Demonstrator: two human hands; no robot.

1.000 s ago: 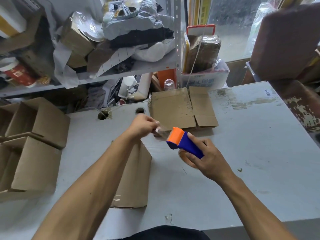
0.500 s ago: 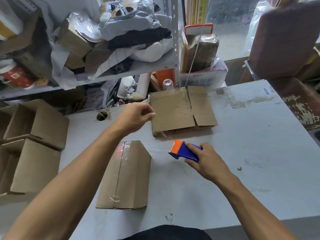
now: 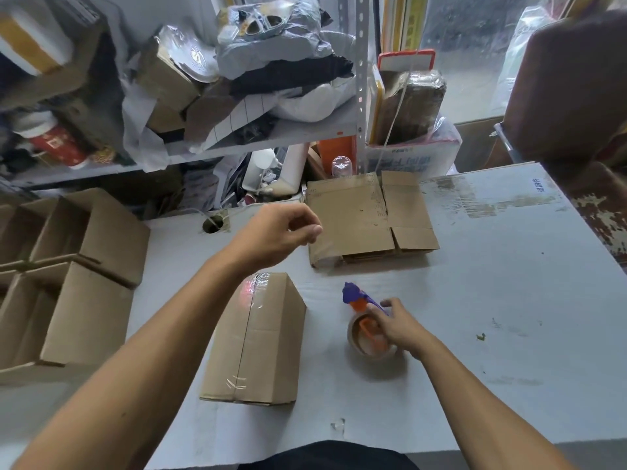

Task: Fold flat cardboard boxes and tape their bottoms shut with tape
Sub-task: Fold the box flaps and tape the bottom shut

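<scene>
Fingers (image 3: 307, 228) of the left hand (image 3: 274, 237) are loosely curled and nothing is held in them now; a second ago the tape end was being pinched there, so that's been let go. They're hung in the air just short of the stack of flat cardboard (image 3: 366, 218), which sits right ahead of them at the back of the tabletop (image 3: 509, 300). Over on the right hand (image 3: 397, 329), the fingers are rested lightly on the tape dispenser (image 3: 366, 325), which has been lowered from mid-air and set down on the tabletop; a proper grip can't really be made out, looks more like a release. The folded box (image 3: 258, 337) is lying below and behind the left fingers, with a tape strip seen running down its seam, so that one looks basically done. Judging by all this, the taping step has been wrapped up and the next flat is probably about to be pulled off the stack. Finished open boxes (image 3: 78, 252) are parked far to the left.
</scene>
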